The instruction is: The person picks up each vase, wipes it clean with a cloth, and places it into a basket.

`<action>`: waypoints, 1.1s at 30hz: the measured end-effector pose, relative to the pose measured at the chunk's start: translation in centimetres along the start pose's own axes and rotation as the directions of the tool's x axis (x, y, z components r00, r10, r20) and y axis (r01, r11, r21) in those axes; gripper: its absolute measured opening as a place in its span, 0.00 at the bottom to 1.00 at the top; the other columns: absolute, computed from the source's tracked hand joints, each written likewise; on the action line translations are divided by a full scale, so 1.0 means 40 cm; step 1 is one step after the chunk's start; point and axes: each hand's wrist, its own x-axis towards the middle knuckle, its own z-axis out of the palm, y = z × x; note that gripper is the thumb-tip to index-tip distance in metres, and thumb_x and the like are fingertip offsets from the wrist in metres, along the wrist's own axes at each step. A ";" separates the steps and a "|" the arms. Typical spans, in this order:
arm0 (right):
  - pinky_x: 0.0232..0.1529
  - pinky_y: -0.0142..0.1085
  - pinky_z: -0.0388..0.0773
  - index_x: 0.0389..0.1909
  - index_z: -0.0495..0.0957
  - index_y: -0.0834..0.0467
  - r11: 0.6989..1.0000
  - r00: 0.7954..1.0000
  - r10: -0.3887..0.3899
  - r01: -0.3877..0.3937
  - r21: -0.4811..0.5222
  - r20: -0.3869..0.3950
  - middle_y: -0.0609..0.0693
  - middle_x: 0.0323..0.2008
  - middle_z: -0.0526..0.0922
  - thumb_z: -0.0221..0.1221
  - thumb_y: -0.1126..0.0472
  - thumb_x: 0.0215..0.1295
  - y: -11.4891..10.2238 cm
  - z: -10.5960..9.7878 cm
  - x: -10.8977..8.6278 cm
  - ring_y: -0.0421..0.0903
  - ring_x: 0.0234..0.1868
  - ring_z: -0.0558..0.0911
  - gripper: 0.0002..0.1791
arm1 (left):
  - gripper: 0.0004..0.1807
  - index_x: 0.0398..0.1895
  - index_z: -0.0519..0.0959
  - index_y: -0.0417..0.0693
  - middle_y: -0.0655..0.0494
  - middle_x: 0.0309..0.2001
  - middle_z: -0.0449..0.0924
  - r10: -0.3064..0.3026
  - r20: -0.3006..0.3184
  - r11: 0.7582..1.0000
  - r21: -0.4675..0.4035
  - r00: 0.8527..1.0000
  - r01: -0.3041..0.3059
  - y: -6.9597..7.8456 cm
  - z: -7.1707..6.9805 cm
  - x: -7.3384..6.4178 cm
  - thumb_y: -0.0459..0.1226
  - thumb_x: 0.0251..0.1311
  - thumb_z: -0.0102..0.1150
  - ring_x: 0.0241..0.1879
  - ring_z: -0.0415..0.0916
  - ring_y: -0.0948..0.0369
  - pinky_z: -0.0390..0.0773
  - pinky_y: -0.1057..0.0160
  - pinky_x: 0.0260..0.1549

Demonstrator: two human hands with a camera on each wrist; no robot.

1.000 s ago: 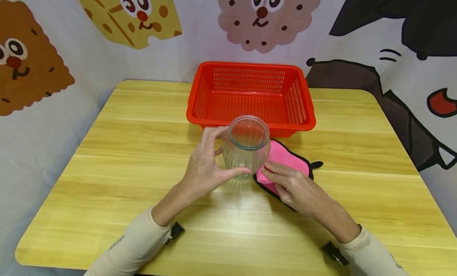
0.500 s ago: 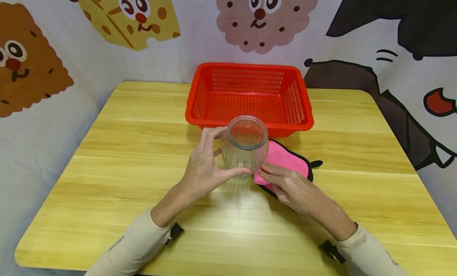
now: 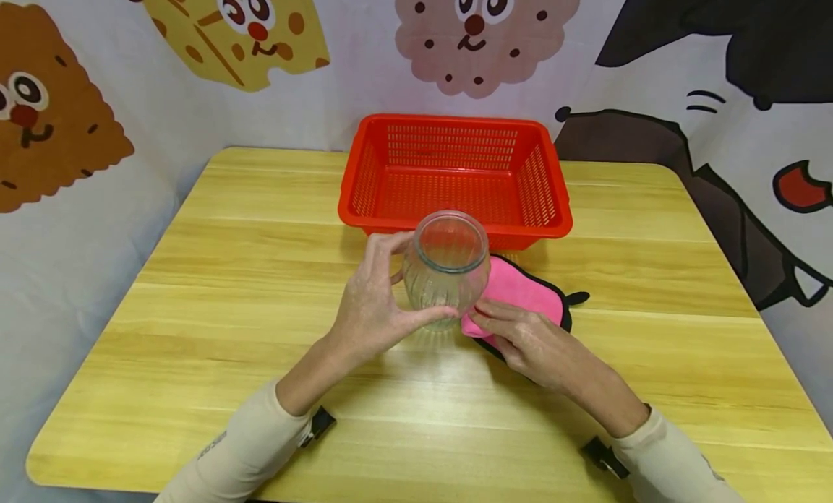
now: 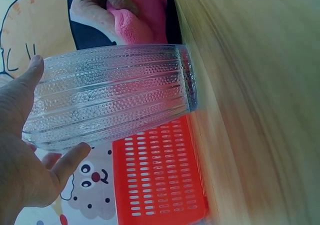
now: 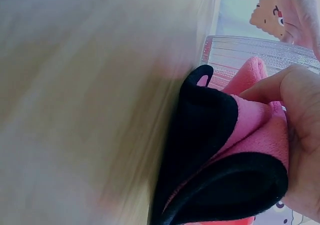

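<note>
A clear ribbed glass jar (image 3: 447,282) stands upright on the table, its round mouth facing up. My left hand (image 3: 372,304) grips it from the left, thumb across the near side and fingers round the back. Fine bumps cover the glass (image 4: 110,92) in the left wrist view. Against the jar's right side, my right hand (image 3: 540,342) pinches a bunched part of a pink cloth (image 3: 523,290) with black edging. The right wrist view shows the cloth (image 5: 255,135) folded, with its black underside turned outward. The palm hides part of it.
A red slotted plastic basket (image 3: 455,232) stands just behind the jar, with nothing in it. The wood-grain table (image 3: 228,308) spreads to both sides. A cartoon-printed curtain (image 3: 364,62) hangs at the back. A small black loop (image 3: 577,298) sticks out from the cloth.
My right hand has shifted slightly left with the cloth, and the cloth's near edge is drawn in a little. The jar and my left hand have hardly moved.
</note>
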 end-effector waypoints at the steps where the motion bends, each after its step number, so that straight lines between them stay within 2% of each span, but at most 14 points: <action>1: 0.53 0.48 0.81 0.59 0.81 0.67 1.000 1.000 0.002 -0.002 0.000 0.003 0.62 0.63 0.77 0.67 0.75 0.60 0.000 0.000 0.000 0.58 0.62 0.78 0.24 | 0.57 0.69 0.62 0.45 0.49 0.57 0.66 0.000 -0.003 1.000 0.006 1.000 0.000 0.001 0.000 0.000 0.51 0.36 0.87 0.59 0.71 0.59 0.83 0.66 0.44; 7: 0.55 0.48 0.80 0.59 0.81 0.67 1.000 0.999 0.020 -0.019 -0.016 0.032 0.61 0.63 0.77 0.67 0.75 0.61 -0.002 0.002 0.002 0.57 0.63 0.77 0.24 | 0.58 0.67 0.63 0.44 0.49 0.54 0.67 -0.005 -0.034 0.999 0.052 0.999 0.007 0.010 0.004 -0.003 0.52 0.33 0.88 0.55 0.72 0.58 0.85 0.61 0.40; 14: 0.56 0.48 0.79 0.60 0.81 0.65 0.999 0.998 0.034 -0.033 -0.038 0.050 0.60 0.63 0.78 0.67 0.73 0.62 -0.003 0.003 0.005 0.56 0.63 0.77 0.24 | 0.57 0.66 0.64 0.44 0.50 0.54 0.68 -0.015 -0.061 0.995 0.098 0.998 0.021 0.018 0.010 -0.008 0.55 0.34 0.87 0.52 0.73 0.59 0.83 0.63 0.38; 23: 0.54 0.48 0.81 0.60 0.81 0.65 0.999 0.999 0.030 -0.029 -0.034 0.041 0.60 0.64 0.77 0.67 0.72 0.63 -0.001 0.006 0.003 0.57 0.61 0.78 0.23 | 0.57 0.67 0.63 0.45 0.49 0.56 0.66 -0.031 -0.064 0.998 0.051 0.997 0.034 0.014 0.016 -0.013 0.54 0.35 0.87 0.55 0.71 0.59 0.85 0.66 0.35; 26: 0.54 0.49 0.81 0.62 0.80 0.62 0.998 0.999 0.038 -0.036 -0.053 0.037 0.59 0.65 0.76 0.68 0.70 0.63 0.001 0.004 -0.001 0.56 0.62 0.78 0.25 | 0.58 0.68 0.63 0.45 0.49 0.57 0.66 -0.012 -0.069 0.998 0.059 0.998 0.016 0.010 0.016 -0.014 0.54 0.34 0.87 0.55 0.70 0.57 0.84 0.62 0.43; 29: 0.56 0.52 0.80 0.65 0.78 0.61 0.998 0.998 0.051 -0.049 -0.049 0.027 0.58 0.66 0.75 0.67 0.70 0.63 0.003 -0.003 -0.012 0.56 0.64 0.76 0.28 | 0.61 0.69 0.61 0.44 0.46 0.62 0.65 0.032 -0.063 0.997 0.075 0.998 -0.027 0.002 0.014 -0.016 0.55 0.33 0.87 0.61 0.66 0.54 0.76 0.54 0.56; 31: 0.58 0.54 0.77 0.67 0.76 0.60 0.998 0.998 0.062 -0.062 -0.031 0.008 0.57 0.66 0.75 0.66 0.72 0.63 0.005 -0.011 -0.022 0.56 0.65 0.75 0.30 | 0.63 0.72 0.59 0.43 0.45 0.67 0.61 0.052 -0.046 0.997 0.062 0.998 -0.049 -0.002 0.008 -0.016 0.54 0.34 0.87 0.68 0.60 0.51 0.70 0.48 0.64; 33: 0.57 0.54 0.79 0.69 0.74 0.62 0.997 0.997 0.073 -0.074 -0.017 -0.037 0.57 0.65 0.76 0.64 0.75 0.63 0.007 -0.023 -0.033 0.54 0.62 0.77 0.31 | 0.63 0.76 0.56 0.43 0.44 0.73 0.57 0.053 -0.016 0.998 0.029 0.998 -0.053 -0.006 0.000 -0.015 0.52 0.39 0.85 0.74 0.51 0.50 0.62 0.43 0.68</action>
